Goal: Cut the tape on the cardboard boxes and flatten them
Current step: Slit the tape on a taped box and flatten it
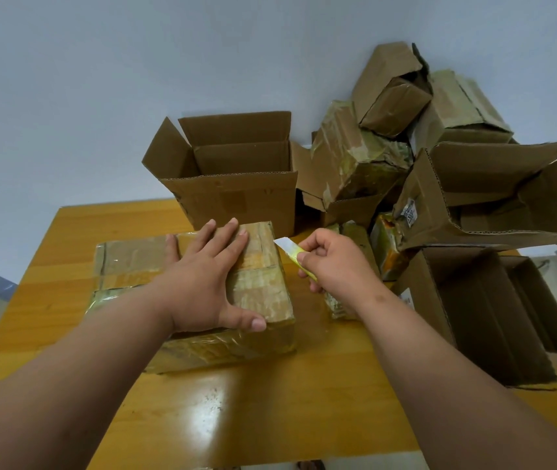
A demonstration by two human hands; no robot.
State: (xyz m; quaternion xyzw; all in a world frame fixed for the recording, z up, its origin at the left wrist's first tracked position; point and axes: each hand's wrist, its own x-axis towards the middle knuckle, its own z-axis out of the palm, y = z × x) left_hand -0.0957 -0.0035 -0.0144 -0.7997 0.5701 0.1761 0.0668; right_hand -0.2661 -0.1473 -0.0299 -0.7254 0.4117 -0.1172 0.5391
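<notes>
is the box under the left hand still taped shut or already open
Shut. The taped box under the flat left hand has its top flaps closed flat, with glossy tape across the seam.

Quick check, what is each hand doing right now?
Left hand: open, pressing flat on the taped cardboard box.
Right hand: gripping a yellow utility knife.

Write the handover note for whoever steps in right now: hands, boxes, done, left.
Left hand presses flat on the taped box at the table centre.
Right hand grips the yellow cutter, blade out, just off the box's far right corner.
Done: nothing flattened in view; this box's tape looks uncut.
Left: cut this tape, flatten it, then the open box behind and the pile to the right.
</notes>
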